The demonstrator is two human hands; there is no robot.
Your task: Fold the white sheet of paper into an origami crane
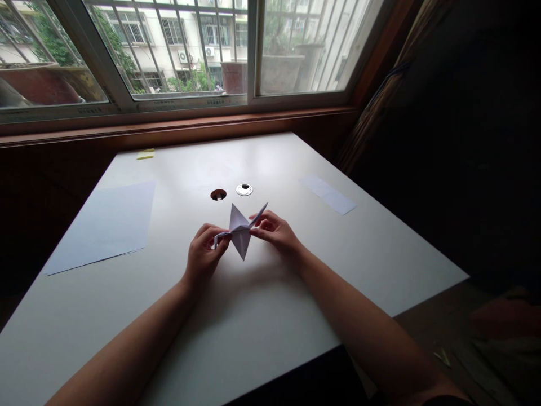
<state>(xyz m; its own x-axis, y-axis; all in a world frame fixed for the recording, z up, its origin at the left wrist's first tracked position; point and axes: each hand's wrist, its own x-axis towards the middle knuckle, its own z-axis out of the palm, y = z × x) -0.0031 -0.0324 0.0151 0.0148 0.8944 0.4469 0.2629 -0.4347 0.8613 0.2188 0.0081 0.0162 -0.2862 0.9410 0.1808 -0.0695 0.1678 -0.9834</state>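
A white paper crane (240, 232) is held above the table between my two hands. Its wings point away from me and toward me, and its thin tail rises to the right. My left hand (203, 248) pinches the crane at the base of the bent neck, on the left side. On the other side, my right hand (275, 230) grips it with thumb and fingers near the base of the tail. Part of the fold under the fingertips is hidden.
The white table (270, 304) stands below a barred window (181, 51). Paper sheets (105, 225) lie at the left, a paper strip (328, 194) at the right. Past the crane are a round hole (218, 195) and a metal-rimmed ring (244, 190). Yellow tape (146, 154) marks the far left edge.
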